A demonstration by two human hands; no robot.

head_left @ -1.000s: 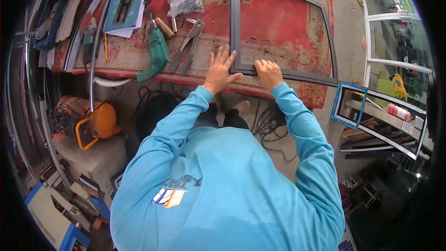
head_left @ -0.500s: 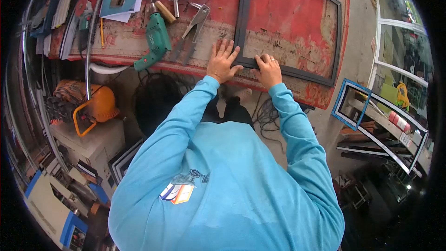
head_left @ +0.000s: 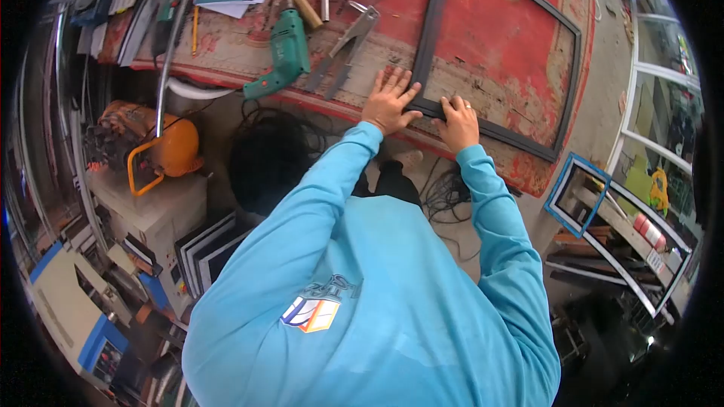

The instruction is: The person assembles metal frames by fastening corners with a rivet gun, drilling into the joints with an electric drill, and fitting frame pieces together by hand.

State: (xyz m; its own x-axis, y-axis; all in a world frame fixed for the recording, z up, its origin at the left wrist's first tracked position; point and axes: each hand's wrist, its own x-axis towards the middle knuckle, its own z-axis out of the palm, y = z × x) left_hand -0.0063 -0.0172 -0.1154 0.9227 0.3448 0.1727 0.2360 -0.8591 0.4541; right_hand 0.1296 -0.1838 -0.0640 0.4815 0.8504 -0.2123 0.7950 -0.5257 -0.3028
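Black frame [head_left: 428, 38] on red cloth [head_left: 400, 0]; left hand [head_left: 386, 109] spread at its near corner; right hand [head_left: 460, 126] bent at the near bar, pinching or pressing, can't tell

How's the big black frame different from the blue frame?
The black frame looks bigger than the blue frame. The black frame lies on the table, touched by the left hand and right hand; the blue frame is beyond the table's edge, with no hand on it. Both have open middles.
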